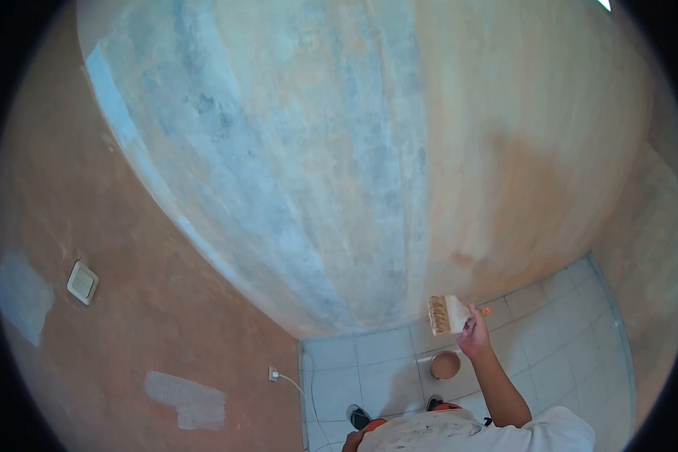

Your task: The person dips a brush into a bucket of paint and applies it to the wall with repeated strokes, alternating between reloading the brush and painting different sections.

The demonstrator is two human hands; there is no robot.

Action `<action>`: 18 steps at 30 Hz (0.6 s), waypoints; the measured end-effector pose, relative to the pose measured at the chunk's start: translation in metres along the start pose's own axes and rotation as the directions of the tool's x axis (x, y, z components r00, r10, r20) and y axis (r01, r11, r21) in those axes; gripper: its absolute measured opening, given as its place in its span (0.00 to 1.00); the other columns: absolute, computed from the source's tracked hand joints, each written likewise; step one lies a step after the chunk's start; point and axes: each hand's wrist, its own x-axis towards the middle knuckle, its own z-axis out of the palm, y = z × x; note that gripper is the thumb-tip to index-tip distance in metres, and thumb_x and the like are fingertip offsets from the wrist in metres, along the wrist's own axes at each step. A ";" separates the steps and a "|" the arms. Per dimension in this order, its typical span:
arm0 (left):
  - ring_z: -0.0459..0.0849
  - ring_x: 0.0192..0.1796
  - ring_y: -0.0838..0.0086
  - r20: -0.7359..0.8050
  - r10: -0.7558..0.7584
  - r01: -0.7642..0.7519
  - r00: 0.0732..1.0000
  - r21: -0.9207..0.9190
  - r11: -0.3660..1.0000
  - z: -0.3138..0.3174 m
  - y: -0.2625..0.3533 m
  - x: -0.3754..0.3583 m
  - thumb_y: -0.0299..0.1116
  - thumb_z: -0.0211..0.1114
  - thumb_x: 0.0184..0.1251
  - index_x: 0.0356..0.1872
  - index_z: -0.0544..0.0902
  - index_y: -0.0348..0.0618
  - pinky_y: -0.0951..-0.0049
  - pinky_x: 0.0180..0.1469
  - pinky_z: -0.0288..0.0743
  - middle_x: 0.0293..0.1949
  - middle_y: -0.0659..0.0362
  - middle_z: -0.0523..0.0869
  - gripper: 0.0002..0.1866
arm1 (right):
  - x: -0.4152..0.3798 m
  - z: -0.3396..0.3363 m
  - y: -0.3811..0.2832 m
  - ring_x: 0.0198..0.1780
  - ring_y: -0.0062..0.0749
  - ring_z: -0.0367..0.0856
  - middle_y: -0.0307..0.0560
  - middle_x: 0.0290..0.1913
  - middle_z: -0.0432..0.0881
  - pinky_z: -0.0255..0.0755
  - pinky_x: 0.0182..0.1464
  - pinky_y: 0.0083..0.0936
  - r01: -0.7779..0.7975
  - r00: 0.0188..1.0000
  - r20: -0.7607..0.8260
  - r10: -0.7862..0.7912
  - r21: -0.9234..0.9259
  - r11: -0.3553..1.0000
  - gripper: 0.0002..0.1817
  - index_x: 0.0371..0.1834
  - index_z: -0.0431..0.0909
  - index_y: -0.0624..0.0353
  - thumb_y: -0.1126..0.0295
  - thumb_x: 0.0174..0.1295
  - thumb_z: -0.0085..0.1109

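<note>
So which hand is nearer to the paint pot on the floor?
Right. The right hand holds a paintbrush just above the paint pot in the picture. The left hand shows only at the bottom edge, low by the body, well to the pot's left.

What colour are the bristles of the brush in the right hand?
Pale tan, smeared darker at the tips; the paintbrush in the right hand shows in the head view.

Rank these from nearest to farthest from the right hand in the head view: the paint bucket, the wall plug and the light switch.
From the right hand, which holds the brush:
1. Paint bucket, on the floor tiles just below the hand.
2. Wall plug, low on the wall to the left, its cord trailing to the floor.
3. Light switch, far left, higher on the same wall.
</note>
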 end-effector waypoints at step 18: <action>0.82 0.25 0.76 0.318 -0.009 0.205 0.948 -0.590 0.781 -0.132 -0.020 0.048 0.41 0.59 0.68 0.37 0.85 0.47 0.69 0.25 0.75 0.27 0.60 0.86 0.11 | 0.022 0.023 0.094 0.45 0.28 0.83 0.41 0.54 0.83 0.76 0.47 0.28 -0.237 0.971 0.044 0.235 0.066 0.969 0.27 0.64 0.72 0.59 0.51 0.70 0.57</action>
